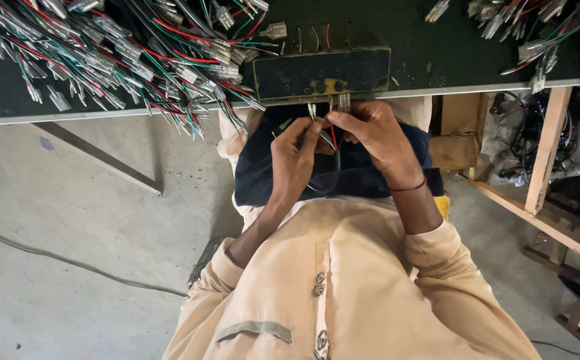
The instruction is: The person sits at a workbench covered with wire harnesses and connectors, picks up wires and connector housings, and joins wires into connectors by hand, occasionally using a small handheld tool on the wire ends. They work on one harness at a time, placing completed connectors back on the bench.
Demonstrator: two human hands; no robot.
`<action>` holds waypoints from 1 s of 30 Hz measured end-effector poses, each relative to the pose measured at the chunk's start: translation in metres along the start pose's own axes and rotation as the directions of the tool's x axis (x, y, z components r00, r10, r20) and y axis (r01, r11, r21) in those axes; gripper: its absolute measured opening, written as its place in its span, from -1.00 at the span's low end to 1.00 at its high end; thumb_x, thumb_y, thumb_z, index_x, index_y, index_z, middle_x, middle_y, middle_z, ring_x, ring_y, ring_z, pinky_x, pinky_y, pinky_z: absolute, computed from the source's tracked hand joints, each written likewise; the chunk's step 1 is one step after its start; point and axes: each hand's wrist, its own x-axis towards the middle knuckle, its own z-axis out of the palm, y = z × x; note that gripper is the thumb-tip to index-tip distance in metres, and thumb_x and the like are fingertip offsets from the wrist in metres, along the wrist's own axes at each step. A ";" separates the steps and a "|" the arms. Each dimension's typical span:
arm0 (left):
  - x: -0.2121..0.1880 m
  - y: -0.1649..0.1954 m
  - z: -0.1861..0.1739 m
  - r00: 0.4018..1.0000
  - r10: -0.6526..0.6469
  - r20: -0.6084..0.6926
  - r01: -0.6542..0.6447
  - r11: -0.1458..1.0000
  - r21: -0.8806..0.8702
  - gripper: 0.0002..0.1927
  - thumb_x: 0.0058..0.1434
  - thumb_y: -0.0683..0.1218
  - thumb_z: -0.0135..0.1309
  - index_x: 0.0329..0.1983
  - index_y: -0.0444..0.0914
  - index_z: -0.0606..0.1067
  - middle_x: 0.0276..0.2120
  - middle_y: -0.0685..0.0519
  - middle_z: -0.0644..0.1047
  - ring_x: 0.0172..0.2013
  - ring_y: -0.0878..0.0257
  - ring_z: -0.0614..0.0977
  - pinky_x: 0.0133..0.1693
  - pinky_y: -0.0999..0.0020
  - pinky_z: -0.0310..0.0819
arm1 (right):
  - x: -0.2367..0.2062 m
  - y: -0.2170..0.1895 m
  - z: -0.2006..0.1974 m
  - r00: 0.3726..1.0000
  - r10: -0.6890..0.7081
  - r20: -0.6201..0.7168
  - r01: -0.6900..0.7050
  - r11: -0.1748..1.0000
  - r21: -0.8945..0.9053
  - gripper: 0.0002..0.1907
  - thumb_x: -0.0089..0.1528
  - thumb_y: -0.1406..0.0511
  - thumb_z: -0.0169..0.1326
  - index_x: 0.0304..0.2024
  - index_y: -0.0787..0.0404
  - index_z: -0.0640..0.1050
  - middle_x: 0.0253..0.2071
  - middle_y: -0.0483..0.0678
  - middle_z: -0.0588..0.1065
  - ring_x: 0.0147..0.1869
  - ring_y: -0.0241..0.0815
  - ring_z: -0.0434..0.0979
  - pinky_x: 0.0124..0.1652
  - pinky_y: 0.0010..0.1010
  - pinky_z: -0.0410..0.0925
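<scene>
— What sits closest to the camera?

— The person's chest in a beige shirt (343,293) with metal buttons down the front, both sleeves reaching forward. A dark blue cloth (263,177) lies across the lap beyond it.

— And the hands?

— They meet over that cloth, just under the table edge. The left hand (293,163) is curled shut around a black sheathed cable (337,167), whose loop hangs down between the two wrists. The right hand (376,137), with a red thread band at the wrist, pinches thin coloured wires (331,133) between thumb and fingers; a red one shows clearly. Small pale connectors (340,102) stick up from those wires right at the table edge.

— So where is the cable bundle exactly?

— Held in both hands, above the lap, touching neither the table top nor the floor as far as can be seen.

— What lies beyond the hands?

— A dark rectangular test block (323,72) with a worn yellow rim sits on the black table (430,53), just past the fingers. To its left sprawls a big heap of wire harnesses (123,60) in red, green and black with clear connectors, some hanging over the edge. A smaller pile (543,27) lies at the far right. A wooden frame (543,167) stands under the table on the right.
</scene>
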 end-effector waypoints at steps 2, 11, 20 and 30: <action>-0.002 0.000 0.001 1.000 0.016 -0.005 -0.016 1.000 -0.003 -0.76 0.47 -0.13 0.01 -0.06 -0.44 0.56 -0.36 0.01 0.61 -0.41 0.35 0.64 -0.30 0.44 0.65 | -0.002 -0.004 -0.002 1.000 -0.016 0.007 0.016 0.997 -0.075 -0.76 0.30 0.22 0.20 -0.17 0.29 0.67 -0.33 -0.16 0.59 -0.34 -0.47 0.42 -0.33 -0.59 0.28; -0.005 0.003 0.006 0.982 0.038 -0.185 -0.055 0.995 -0.088 -0.77 0.33 -0.23 0.15 0.02 -0.42 0.54 -0.34 0.05 0.60 -0.39 0.39 0.63 -0.32 0.48 0.62 | -0.001 0.001 0.003 0.998 -0.049 -0.043 0.049 0.999 -0.009 -0.78 0.31 0.23 0.22 -0.22 0.29 0.65 -0.41 -0.20 0.52 -0.38 -0.45 0.39 -0.36 -0.59 0.25; 0.006 0.000 0.009 0.983 0.052 -0.177 -0.039 0.996 0.075 -0.84 0.34 -0.18 0.20 -0.18 -0.43 0.62 -0.48 0.07 0.62 -0.49 0.43 0.60 -0.41 0.54 0.47 | -0.001 0.018 0.010 0.989 -0.078 -0.122 0.084 0.995 0.047 -0.78 0.36 0.25 0.18 -0.27 0.30 0.61 -0.42 -0.23 0.48 -0.39 -0.48 0.34 -0.38 -0.59 0.22; 0.003 -0.005 0.015 0.934 0.214 -0.286 -0.146 0.959 0.242 -0.87 0.30 -0.20 0.24 -0.26 -0.41 0.60 -0.55 0.15 0.55 -0.53 0.51 0.52 -0.49 0.57 0.35 | -0.002 0.012 0.010 0.992 -0.045 -0.115 0.055 0.995 0.079 -0.77 0.33 0.26 0.18 -0.17 0.34 0.64 -0.37 -0.21 0.53 -0.37 -0.49 0.37 -0.36 -0.61 0.26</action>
